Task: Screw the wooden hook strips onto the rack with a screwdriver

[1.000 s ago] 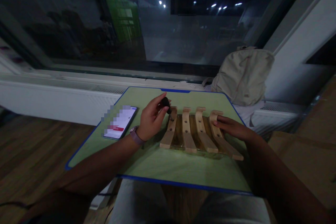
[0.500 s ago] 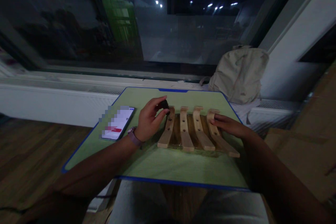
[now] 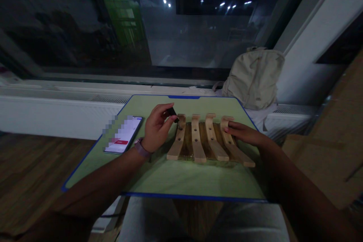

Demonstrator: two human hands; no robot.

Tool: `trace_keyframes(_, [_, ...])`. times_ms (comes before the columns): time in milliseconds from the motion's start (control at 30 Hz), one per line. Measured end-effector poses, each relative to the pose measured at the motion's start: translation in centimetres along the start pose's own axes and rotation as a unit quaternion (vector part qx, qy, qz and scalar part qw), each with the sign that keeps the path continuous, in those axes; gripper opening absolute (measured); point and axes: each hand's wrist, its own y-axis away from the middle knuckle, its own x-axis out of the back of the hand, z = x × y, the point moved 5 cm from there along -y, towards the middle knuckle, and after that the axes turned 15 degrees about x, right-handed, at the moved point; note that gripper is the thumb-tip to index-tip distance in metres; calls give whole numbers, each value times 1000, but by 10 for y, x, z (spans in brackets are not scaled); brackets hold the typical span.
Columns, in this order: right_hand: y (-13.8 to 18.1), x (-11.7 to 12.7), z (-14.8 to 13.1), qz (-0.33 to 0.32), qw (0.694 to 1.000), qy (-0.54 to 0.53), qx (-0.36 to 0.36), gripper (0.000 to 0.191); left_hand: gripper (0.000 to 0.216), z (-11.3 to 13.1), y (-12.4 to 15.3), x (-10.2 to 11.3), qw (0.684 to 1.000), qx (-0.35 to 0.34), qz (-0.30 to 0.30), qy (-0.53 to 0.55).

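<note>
My left hand pinches a short black tool that looks like a stubby screwdriver. Its lower end points down near the upper hole of the leftmost curved wooden slat; whether it touches is too dark to tell. Several such slats, with bent tops and two holes each, lie side by side across a glossy brown board. With closed fingers, my right hand grips the upper part of the rightmost slat. Part of that grip is hidden behind the slat.
Under the board is a light green tabletop with blue edging. A lit phone lies to the left. Beyond the table stand a beige backpack on the sill and a dark window. A cardboard box stands at right.
The whole view has shifted slightly left. My left hand has tilted the black tool so more of it shows above the leftmost slat. My right hand keeps its hold.
</note>
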Motion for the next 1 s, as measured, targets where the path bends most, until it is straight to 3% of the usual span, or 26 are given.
trace_keyframes(233, [1, 0, -1, -8, 1000, 22, -6, 64, 40, 3, 4, -7, 998, 11, -52, 43])
trace_keyframes(433, [0, -1, 7, -8, 1000, 1, 1, 59, 40, 3, 1, -1, 999, 5, -2, 33])
trace_keyframes(567, [-1, -1, 7, -8, 1000, 3, 18, 57, 42, 0, -1, -3, 998, 43, -21, 34])
trace_keyframes(700, [0, -1, 5, -12, 1000, -3, 19, 55, 46, 1, 2, -5, 998, 25, -41, 45])
trace_keyframes(1000, [2, -1, 7, 5, 1000, -4, -10, 56, 42, -7, 4, 0, 999, 28, -1, 23])
